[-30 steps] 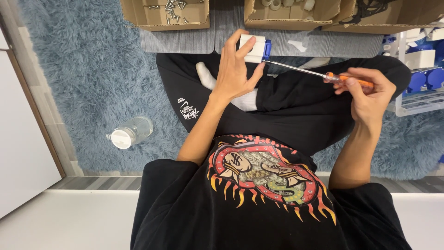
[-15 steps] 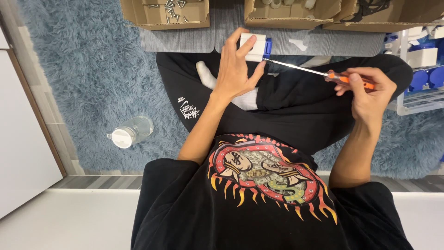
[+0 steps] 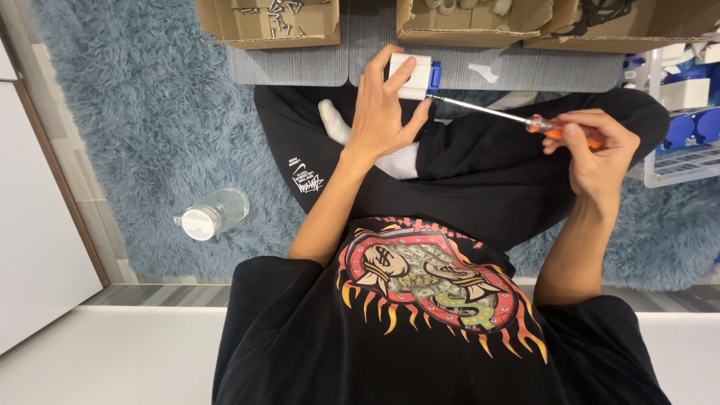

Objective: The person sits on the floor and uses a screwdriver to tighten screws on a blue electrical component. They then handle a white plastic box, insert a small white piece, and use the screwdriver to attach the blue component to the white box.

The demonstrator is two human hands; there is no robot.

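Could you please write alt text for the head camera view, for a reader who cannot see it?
A seated person's left hand holds a small white and blue part while the right hand drives an orange-handled screwdriver into it. A clear bottle lies on the blue rug.

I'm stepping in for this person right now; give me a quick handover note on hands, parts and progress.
Left hand: grips the white-and-blue plastic part above the lap.
Right hand: holds the orange-handled screwdriver, tip against the part's blue side.
Nearby: cardboard box of screws ahead on the left, clear bottle lying on the blue rug.
Done: tool and part brought together.
Left: whether the screw is tight cannot be seen; check it.
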